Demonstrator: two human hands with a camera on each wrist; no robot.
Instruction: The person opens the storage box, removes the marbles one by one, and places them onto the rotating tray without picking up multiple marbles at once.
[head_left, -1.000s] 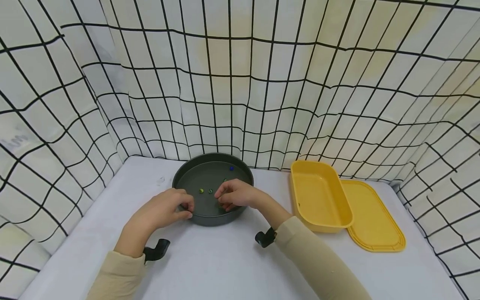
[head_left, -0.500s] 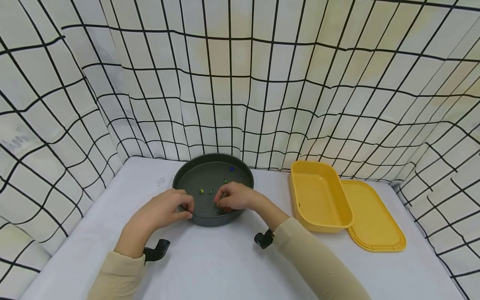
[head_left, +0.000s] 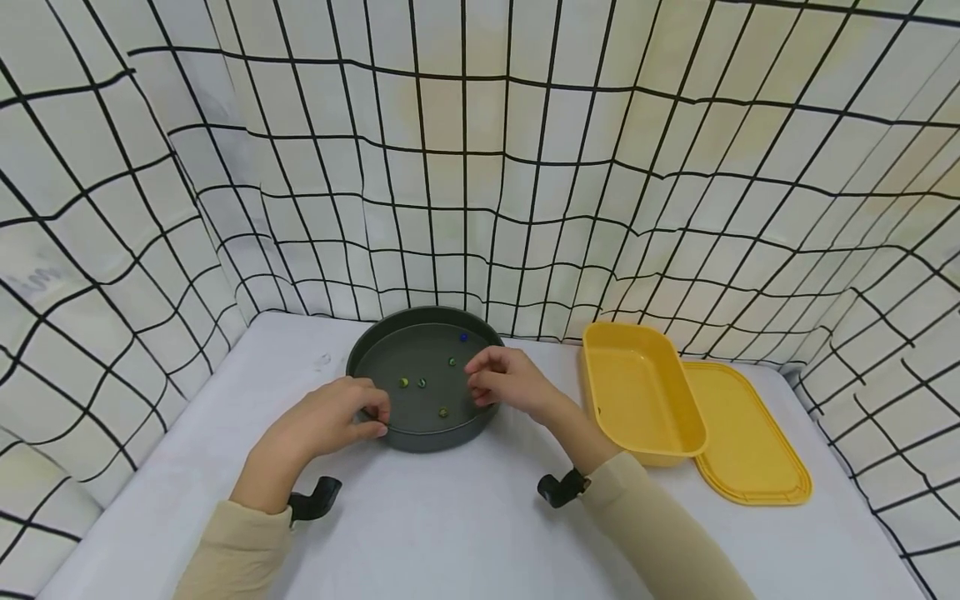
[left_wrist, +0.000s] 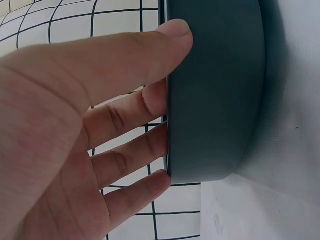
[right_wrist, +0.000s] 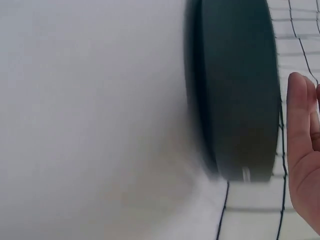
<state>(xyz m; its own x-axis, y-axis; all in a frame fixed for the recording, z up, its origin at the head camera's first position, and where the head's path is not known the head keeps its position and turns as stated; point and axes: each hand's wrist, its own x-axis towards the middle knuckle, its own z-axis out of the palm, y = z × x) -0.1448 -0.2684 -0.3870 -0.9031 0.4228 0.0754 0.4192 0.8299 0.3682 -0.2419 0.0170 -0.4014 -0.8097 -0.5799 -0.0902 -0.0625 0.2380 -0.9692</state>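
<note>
Marbles [head_left: 443, 412], five in view, lie in one dark pan [head_left: 393, 354] between the hands, likely hard, light and slippery, best pinched across their middles. The left hand [head_left: 330, 417] grips the pan's stiff-looking rim; the right hand [head_left: 513, 385], fingers bent, hangs opposite (whether holding anything, I cannot tell). Right of it: one yellow tub [head_left: 641, 392], one yellow lid [head_left: 750, 442].

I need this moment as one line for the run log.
left hand: grips rim of pan; right hand: at pan's right side, grip unclear; small balls: five visible in pan; yellow lid: off, beside box
</note>
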